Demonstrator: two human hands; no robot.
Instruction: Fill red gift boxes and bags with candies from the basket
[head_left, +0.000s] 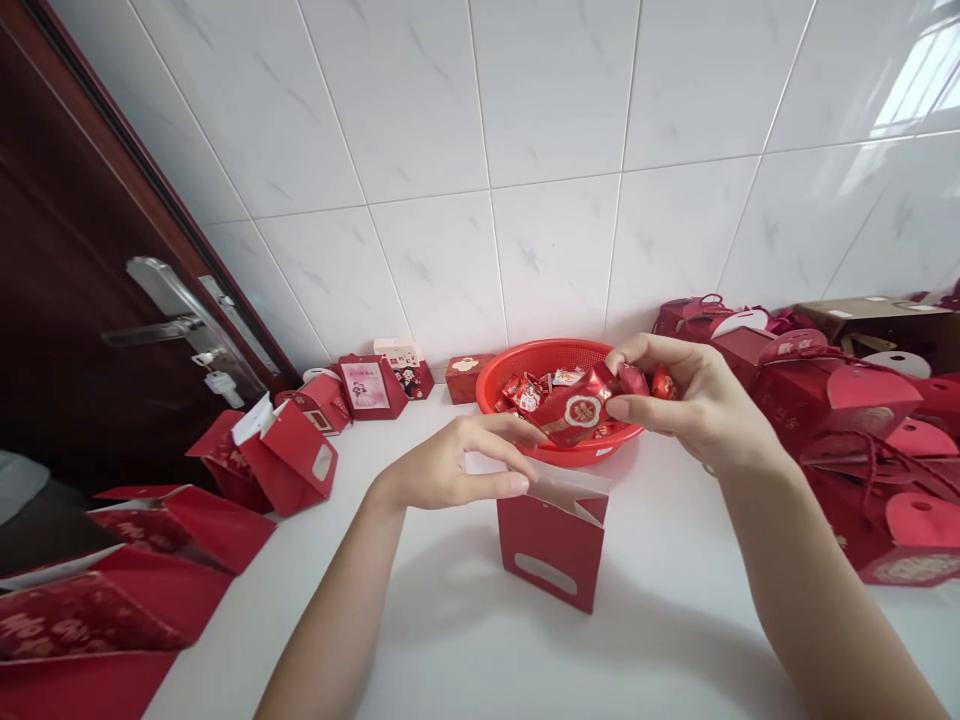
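A red paper gift box (551, 535) stands upright on the white table, its top open and a white label low on its near face. My left hand (469, 462) holds it by the upper left rim, thumb at the near edge and fingers reaching over the top. Above and to the right of the opening, my right hand (686, 395) pinches several shiny wrapped candies. The largest is a red wrapped candy (585, 408) with a round gold-and-white emblem. Just behind, a red plastic basket (495, 365) contains more small wrapped candies, partly covered by my hands.
Open red gift boxes (165, 590) line the left side of the white table (450, 630). Small decorated boxes (371, 385) stand along the tiled wall. Closed red boxes with cords (832, 390) are piled at right. A door with a metal handle (176, 310) is at left.
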